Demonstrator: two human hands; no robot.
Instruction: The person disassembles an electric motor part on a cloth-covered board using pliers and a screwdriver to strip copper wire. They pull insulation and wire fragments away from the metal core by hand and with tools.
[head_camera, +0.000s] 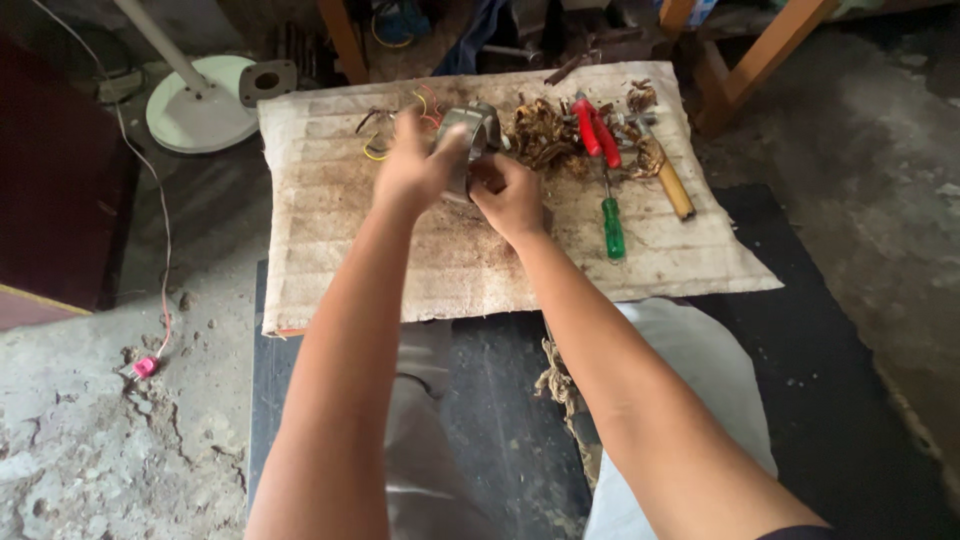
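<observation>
Gripping a grey metal motor part (470, 135) between them, both hands are closed on it above a dirty woven mat (440, 260): the left hand (415, 170) wraps its left side, the right hand (512, 195) pinches its lower right edge. Coloured wires (385, 135) trail from the part. Just right lies a heap of copper scrap (540, 135), then red pliers (596, 130), a green screwdriver (612, 225) and a wooden-handled tool (672, 180). A white fan base (200, 105) stands on the floor, left of the mat
</observation>
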